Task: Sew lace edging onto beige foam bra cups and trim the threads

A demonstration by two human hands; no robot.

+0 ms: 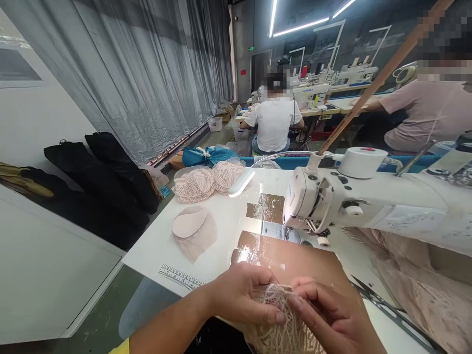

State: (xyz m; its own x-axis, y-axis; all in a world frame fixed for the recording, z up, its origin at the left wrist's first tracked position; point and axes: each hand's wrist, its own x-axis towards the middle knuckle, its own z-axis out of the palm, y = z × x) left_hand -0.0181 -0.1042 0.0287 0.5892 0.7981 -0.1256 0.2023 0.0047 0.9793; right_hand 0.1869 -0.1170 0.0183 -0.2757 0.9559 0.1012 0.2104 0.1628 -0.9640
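Note:
My left hand (243, 295) and my right hand (328, 314) are both closed on a piece of beige lace fabric (283, 334) at the near edge of the white sewing table (155, 250). The fingers of both hands pinch the lace between them. Just beyond the hands stands the white sewing machine (350, 196), its head over the metal needle plate (275, 230). A brown taped patch (291, 258) covers the tabletop under the hands.
A pink oval pad (190, 222) lies on lace at the table's left, with a printed ruler (180, 278) on the front edge. Lace cups (208, 181) are piled at the back. Scissors (383, 302) lie to the right. Two people sit at machines behind. Black bags (106, 172) lie left.

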